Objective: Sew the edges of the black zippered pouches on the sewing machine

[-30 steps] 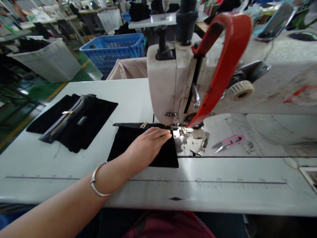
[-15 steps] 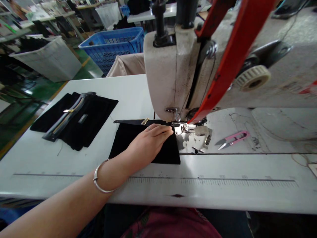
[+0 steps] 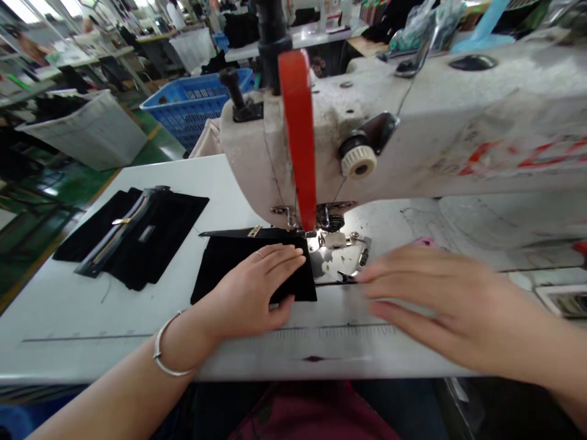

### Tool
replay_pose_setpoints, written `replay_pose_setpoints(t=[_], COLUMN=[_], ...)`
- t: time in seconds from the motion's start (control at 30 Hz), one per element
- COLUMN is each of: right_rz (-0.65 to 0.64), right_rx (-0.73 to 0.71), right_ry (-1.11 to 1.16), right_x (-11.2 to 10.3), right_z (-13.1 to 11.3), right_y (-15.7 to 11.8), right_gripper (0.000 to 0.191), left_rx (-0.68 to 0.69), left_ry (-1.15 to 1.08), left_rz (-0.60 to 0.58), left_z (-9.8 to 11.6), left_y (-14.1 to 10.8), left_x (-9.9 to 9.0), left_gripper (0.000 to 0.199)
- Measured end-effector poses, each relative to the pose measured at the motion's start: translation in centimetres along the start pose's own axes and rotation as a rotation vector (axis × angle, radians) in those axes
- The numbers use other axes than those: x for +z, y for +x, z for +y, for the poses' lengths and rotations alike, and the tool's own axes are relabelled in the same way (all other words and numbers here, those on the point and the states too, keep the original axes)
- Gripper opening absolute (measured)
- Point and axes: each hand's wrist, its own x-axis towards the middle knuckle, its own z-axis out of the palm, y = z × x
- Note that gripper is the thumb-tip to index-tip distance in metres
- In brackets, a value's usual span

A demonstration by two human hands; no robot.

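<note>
A left hand (image 3: 259, 281) lies flat on a black cloth (image 3: 213, 269) beside the foot of a sewing machine (image 3: 247, 146), palm down, fingers together and thumb apart, bearing on the fabric rather than pinching it. The cloth rests on a pale worktop (image 3: 114, 360), set back from the middle of its front edge, its right side up close to the metal foot. A dark zip (image 3: 229, 234) with a gold-coloured pull (image 3: 255, 231) runs along the cloth's far side.

The right hand (image 3: 435, 299), blurred, is over the worktop's right part, toward the front edge, fingers extended and nothing visible in its grasp; whether it touches the surface cannot be told. Pink snips (image 3: 426, 242) show just behind it.

The cloth looks light and soft, likely to fold or creep if pushed from one point, and not fragile. The zip side appears stiffer, and its pull would make a lump under the foot. A flat palm across the middle suits it best, with the near corners, toward the worktop's front edge, offering a safe pinch clear of the needle. A second black piece (image 3: 177, 226) with a zip lies by the worktop's left edge.
</note>
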Motion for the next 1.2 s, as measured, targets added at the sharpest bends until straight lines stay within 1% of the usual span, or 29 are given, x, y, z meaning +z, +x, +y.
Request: replay_pose_setpoints(t=[0.07, 0.1, 0.13, 0.23, 0.3, 0.37, 0.5, 0.6, 0.77, 0.9, 1.07, 1.13, 1.2], right_rz=[-0.147, -0.191, -0.197, -0.114, -0.107, -0.11, -0.056, -0.048, -0.052, -0.057, -0.032, 0.009, 0.132], right_rx=[-0.071, -0.075, -0.053, 0.041, 0.064, 0.087, 0.113, 0.113, 0.095, 0.123, 0.123, 0.118, 0.172], right_ry=[-0.016, -0.055, -0.11, -0.264, -0.28, -0.264, -0.16, -0.094, -0.086, -0.076, -0.102, -0.068, -0.028], right_x=[1.7, 2.6, 3.3, 4.8, 5.4, 5.8, 6.0, 5.8, 5.9, 6.1, 6.2, 6.0, 5.6], right_z=[0.5, 0.9, 1.2, 2.3, 2.7, 2.9, 3.0, 3.1, 3.3, 3.5, 3.4, 3.3, 3.3], right_y=[1.8, 2.8, 3.6, 4.9, 5.1, 4.9, 4.6, 4.5, 4.4, 4.4, 4.3, 4.2, 4.2], right_gripper=[0.02, 0.022, 0.022, 0.019, 0.026, 0.029, 0.026, 0.023, 0.019, 0.018, 0.017, 0.016, 0.014], left_rx=[-0.018, -0.03, -0.044, -0.074, -0.082, -0.098, -0.116, -0.11, -0.105, -0.095, -0.089, -0.094, -0.103], left_ry=[0.06, 0.072, 0.073, 0.044, 0.015, -0.016, -0.055, -0.063, -0.077, -0.074, -0.071, -0.086, -0.095], left_rz=[-0.017, -0.026, -0.034, -0.057, -0.053, -0.041, -0.028, -0.027, -0.018, -0.016, -0.023, -0.032, -0.034], left_z=[0.4, 0.6, 0.7, 0.8, 0.7, 0.5, 0.3, 0.1, 0.0, -0.1, -0.4, -0.4, -0.4], left_y=[0.2, 0.3, 0.4, 0.5, 0.6, 0.7, 0.8, 0.8, 0.7, 0.9, 1.0, 0.9, 0.8], left_x=[0.2, 0.3, 0.4, 0.4, 0.4, 0.4, 0.5, 0.6, 0.7, 0.7, 0.6, 0.6, 0.6], left_gripper=[0.057, 0.059, 0.061, 0.066, 0.065, 0.063, 0.061, 0.061, 0.061, 0.062, 0.063, 0.064, 0.064])
